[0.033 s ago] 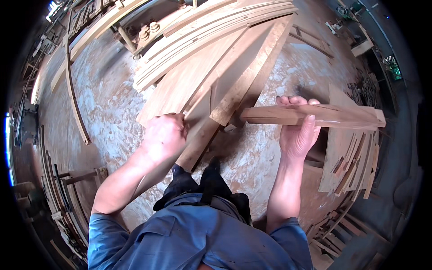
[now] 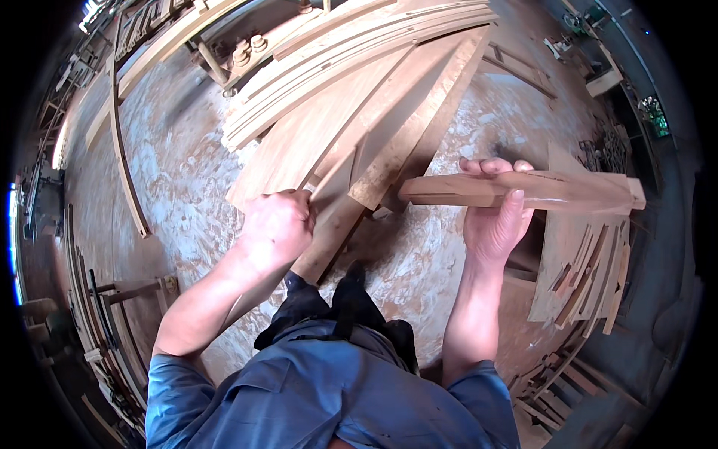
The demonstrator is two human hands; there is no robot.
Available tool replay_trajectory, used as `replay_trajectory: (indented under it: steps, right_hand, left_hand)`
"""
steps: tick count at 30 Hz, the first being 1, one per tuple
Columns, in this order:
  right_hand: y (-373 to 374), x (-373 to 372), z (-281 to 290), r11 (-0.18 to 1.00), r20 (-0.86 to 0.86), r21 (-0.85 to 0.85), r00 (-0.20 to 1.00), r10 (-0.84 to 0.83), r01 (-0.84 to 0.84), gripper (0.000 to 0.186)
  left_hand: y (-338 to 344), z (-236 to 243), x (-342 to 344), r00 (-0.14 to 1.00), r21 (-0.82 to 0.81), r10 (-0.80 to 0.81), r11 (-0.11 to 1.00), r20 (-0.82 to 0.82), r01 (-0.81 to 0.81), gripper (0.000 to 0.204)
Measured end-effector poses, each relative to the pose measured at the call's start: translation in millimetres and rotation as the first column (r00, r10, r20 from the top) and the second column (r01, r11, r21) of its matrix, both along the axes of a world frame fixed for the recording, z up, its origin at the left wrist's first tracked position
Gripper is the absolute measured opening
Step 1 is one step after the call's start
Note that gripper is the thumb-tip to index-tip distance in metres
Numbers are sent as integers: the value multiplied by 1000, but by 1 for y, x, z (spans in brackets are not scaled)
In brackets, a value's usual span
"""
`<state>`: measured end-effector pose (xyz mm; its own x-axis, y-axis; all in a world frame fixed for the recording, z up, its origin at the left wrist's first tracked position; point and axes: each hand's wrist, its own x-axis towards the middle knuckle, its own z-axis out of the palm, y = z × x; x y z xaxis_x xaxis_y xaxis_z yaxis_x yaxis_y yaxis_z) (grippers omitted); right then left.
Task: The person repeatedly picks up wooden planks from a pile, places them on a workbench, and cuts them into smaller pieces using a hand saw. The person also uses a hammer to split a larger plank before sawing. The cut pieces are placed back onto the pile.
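My right hand [image 2: 497, 217] is closed round a tapered piece of reddish-brown wood [image 2: 576, 192], held level above the floor at the right. The thumb lies on its near side and the fingers curl over the far side. The piece has angled faces and a stepped right end. At centre left, my left hand [image 2: 278, 228] makes a fist at the near end of a narrow wooden board [image 2: 336, 182]. This board seems to run back under the left forearm; the fingertips and their hold are mostly hidden.
Wide wooden panels [image 2: 329, 123] and stacked long strips [image 2: 359, 56] lie ahead, beside a thick beam [image 2: 374, 176]. At the right, offcuts [image 2: 591, 269] rest on a sheet. A long slat [image 2: 123, 165] stands out at the left. My feet are close to the beam's near end.
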<state>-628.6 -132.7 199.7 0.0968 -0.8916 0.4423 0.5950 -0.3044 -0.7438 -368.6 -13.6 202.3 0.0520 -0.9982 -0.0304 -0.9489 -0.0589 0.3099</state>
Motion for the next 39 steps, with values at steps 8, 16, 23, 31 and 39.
replay_trajectory:
  steps: [8, 16, 23, 31, 39]
  right_hand:
    - [-24, 31, 18, 986, -66, -165, 998, -13, 2, 52]
    - [-21, 44, 15, 970, -82, -239, 996, 23, -42, 46]
    - [-17, 49, 10, 972, -156, -236, 986, -53, 15, 46]
    - [-6, 49, 10, 967, -201, -253, 976, -80, 27, 45]
    - [0, 44, 7, 959, -195, -281, 978, -71, 13, 44]
  left_hand:
    - [7, -27, -29, 1000, 29, -14, 999, 26, 14, 14]
    - [6, -8, -43, 1000, 161, -27, 987, 3, 26, 24]
    - [11, -15, -50, 999, 62, -22, 998, 44, 19, 16]
    - [15, -52, -57, 995, -151, -94, 985, -33, 88, 11]
    - [17, -50, -59, 995, -220, -99, 971, -23, 92, 11]
